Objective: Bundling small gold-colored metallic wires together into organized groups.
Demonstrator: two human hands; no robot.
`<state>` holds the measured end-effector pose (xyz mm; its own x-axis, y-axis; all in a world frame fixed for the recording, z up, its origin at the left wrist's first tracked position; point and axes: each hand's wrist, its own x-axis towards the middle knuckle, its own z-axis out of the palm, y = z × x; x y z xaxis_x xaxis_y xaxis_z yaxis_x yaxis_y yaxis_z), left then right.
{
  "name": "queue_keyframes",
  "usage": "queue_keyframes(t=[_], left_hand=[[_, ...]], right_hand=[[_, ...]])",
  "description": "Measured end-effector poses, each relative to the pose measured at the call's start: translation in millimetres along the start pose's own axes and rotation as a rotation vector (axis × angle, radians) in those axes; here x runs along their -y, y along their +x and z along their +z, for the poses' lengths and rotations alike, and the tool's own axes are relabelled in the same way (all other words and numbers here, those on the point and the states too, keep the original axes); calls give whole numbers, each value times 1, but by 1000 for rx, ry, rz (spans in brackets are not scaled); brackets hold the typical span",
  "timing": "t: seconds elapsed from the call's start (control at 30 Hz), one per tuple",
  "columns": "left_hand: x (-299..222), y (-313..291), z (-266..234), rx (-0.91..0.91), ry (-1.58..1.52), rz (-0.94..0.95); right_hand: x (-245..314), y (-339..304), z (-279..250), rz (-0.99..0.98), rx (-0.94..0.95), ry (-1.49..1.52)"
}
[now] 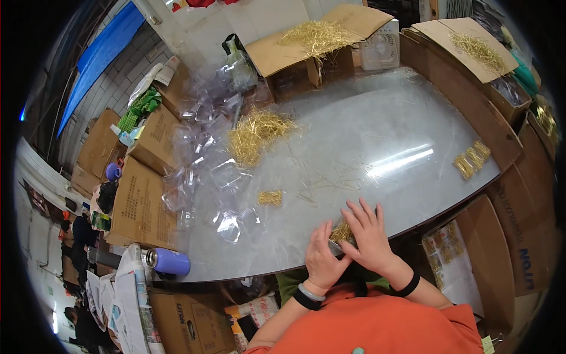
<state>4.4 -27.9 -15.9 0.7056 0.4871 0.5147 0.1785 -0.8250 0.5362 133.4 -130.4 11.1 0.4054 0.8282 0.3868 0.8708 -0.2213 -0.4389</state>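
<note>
At the table's near edge, a small bundle of thin gold-coloured wire pieces (342, 232) sits between my two hands, partly hidden by them. My left hand (325, 259) cups its left side with the fingers close together. On the other side, my right hand (371, 239) presses against the bundle with its palm and thumb, its fingers stretched forward. A neat gold bundle (270, 197) lies on the table to the left of my hands. Loose wire pieces (330, 182) are scattered just beyond my fingers. Farther back is a tangled heap of the same wire (256, 134).
Clear plastic boxes (227, 171) pile along the left of the grey table (354, 135). A purple bottle (169, 261) lies at the near left corner. Several tied gold bundles (473, 158) rest at the right edge. Cardboard pieces (274, 50) with more wire stand at the back.
</note>
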Motion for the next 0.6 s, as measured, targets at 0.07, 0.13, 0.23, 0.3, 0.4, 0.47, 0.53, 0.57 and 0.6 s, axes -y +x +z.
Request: queue_keyframes(t=[0.07,0.13,0.23,0.3,0.4,0.47,0.53,0.57,0.6], left_hand=[[-5,7,-14,95,10,49],[-4,6,-29,148,-258,-87],[10,-2,-42,114,-313,-177],[11,-8,-43,-1,-234,-242],[7,-3,-43,27,-45,-159],[2,-1,-38,7,-9,-147],[-1,-2,-35,-4,11,-147],[-1,-2,-33,-5,12,-154],[-1,-3,-34,-8,18,-163]], right_hand=[[0,-2,7,-19,14,-119],[2,-1,0,-13,67,-33],[-5,3,-2,8,73,136],[-12,2,0,66,21,325],[-21,4,3,156,-81,554],[-26,12,0,131,-119,509],[-23,16,-1,90,-179,388],[-22,18,1,64,-192,310],[-21,20,2,35,-203,237]])
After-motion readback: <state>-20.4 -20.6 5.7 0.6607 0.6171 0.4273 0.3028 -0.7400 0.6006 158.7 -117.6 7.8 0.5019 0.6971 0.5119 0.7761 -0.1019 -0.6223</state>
